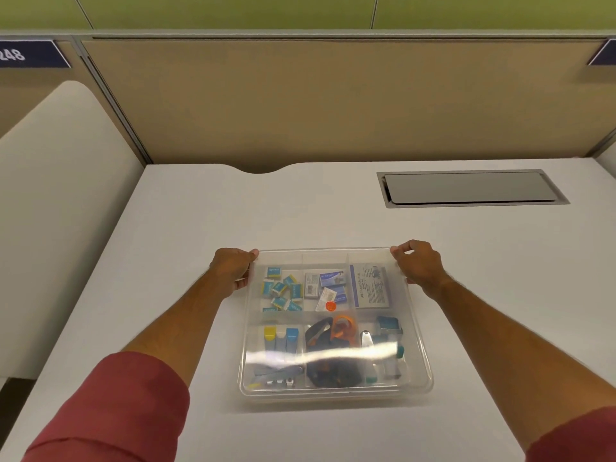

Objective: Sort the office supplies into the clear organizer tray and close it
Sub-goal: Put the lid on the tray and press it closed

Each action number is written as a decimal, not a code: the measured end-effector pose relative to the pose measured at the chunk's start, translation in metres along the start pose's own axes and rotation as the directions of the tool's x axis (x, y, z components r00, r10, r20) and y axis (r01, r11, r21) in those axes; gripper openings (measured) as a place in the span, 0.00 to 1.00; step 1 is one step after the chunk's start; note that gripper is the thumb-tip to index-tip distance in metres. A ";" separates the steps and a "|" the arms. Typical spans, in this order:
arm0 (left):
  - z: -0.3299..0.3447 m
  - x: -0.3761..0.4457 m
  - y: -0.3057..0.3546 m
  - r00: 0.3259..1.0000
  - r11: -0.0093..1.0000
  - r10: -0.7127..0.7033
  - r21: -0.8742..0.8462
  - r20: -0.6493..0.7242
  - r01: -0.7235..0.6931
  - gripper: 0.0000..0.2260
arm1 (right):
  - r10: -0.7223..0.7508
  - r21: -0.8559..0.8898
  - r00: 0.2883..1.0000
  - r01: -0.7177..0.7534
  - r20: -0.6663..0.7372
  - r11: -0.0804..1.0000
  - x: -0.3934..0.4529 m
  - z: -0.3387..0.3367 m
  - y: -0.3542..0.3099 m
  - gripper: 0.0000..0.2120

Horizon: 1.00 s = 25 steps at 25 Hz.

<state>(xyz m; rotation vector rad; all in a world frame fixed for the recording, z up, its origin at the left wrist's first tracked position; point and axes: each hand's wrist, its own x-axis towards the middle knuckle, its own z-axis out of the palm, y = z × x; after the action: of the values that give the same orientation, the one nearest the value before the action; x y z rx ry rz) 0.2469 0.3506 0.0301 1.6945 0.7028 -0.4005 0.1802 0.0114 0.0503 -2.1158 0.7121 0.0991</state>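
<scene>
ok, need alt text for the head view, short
Both hands, left and right, grip the far corners of a clear organizer tray on a white desk, its clear lid on. Its compartments hold small erasers, staple boxes, orange-handled scissors and other supplies.

- One clear organizer tray (420, 368) with six compartments
- Roughly nine small blue-and-yellow erasers (281, 290), some overlapping
- Three staple boxes (328, 285)
- One pair of orange-handled scissors (340, 330)
- Two hands: left hand (233, 270), right hand (418, 263)
</scene>
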 end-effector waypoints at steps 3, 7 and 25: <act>0.000 0.000 0.000 1.000 1.000 -0.002 0.006 0.002 0.002 0.07 | 0.020 0.006 1.000 -0.020 -0.017 1.000 0.004 0.002 -0.002 0.17; 0.000 0.001 0.000 1.000 1.000 -0.007 0.009 0.008 0.007 0.07 | 0.041 0.015 0.999 -0.040 -0.033 0.999 0.006 0.004 -0.004 0.20; 0.036 -0.017 0.012 0.961 0.899 0.273 0.345 0.043 -0.271 0.13 | -0.105 -0.106 0.989 0.115 0.102 0.988 0.006 0.035 -0.025 0.20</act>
<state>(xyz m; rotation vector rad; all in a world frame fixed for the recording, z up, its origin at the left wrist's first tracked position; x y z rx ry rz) 0.2459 0.3102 0.0410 2.0992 0.4026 -0.3337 0.2045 0.0472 0.0452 -2.2366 0.5428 0.1828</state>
